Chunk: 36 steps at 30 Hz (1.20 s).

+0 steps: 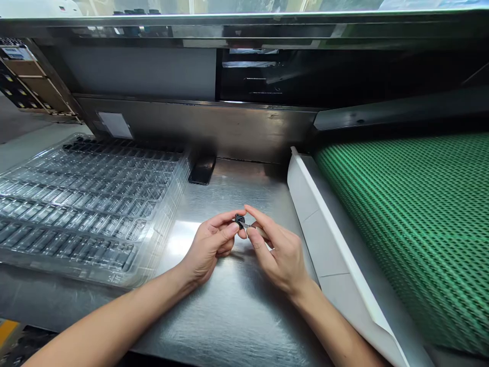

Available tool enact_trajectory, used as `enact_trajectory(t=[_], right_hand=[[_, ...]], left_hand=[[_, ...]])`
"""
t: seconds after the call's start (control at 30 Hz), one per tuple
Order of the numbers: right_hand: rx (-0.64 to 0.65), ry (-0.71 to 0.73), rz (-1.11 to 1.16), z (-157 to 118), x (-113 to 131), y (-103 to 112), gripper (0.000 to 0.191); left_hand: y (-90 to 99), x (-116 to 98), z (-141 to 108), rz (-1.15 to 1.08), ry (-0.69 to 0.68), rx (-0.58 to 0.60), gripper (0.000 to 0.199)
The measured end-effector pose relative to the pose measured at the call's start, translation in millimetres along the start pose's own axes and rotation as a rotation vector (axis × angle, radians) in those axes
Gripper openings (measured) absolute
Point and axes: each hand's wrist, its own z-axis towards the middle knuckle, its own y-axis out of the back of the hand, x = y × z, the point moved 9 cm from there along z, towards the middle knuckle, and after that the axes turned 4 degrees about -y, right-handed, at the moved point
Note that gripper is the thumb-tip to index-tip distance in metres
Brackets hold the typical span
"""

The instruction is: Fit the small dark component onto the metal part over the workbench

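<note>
Hands working a small black part over a steel table

Fingertips of both hands meet above the middle of the table. The left hand has its grip clenched on a small black part, ring-like in shape, pinched between thumb and forefinger and held clear of the surface. The right hand is closed around a thin tool, whose tip touches the part; what sort of tool it is cannot be told. The step in hand looks like fine work on the part itself, picking or trimming at its edge. Any further move with the tool would seem to call for a steady pinch from the left hand and small, controlled motion from the right, since the part is tiny and could slip. A clear plastic tray with many compartments lies to the left, well apart from the hands. A green mesh belt runs on the right, behind a white guard.
</note>
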Motion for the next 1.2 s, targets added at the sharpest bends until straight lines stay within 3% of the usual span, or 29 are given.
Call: enact_trajectory(t=[0.3,0.63,1.2], right_hand=[[-0.012,0.042,-0.037,0.9,4.8,2.3,0.039],[-0.02,0.05,-0.016,3.1,4.2,6.9,0.03],[0.006,0.035,-0.004,-1.3,-1.9,0.0,0.036]], left_hand=[[1.3,1.8,-1.7,-0.021,-0.004,0.03,0.034],[0.8,1.3,1.3,-0.006,-0.009,0.063,0.032],[3.8,0.9,1.6,-0.023,-0.01,0.044,0.033]])
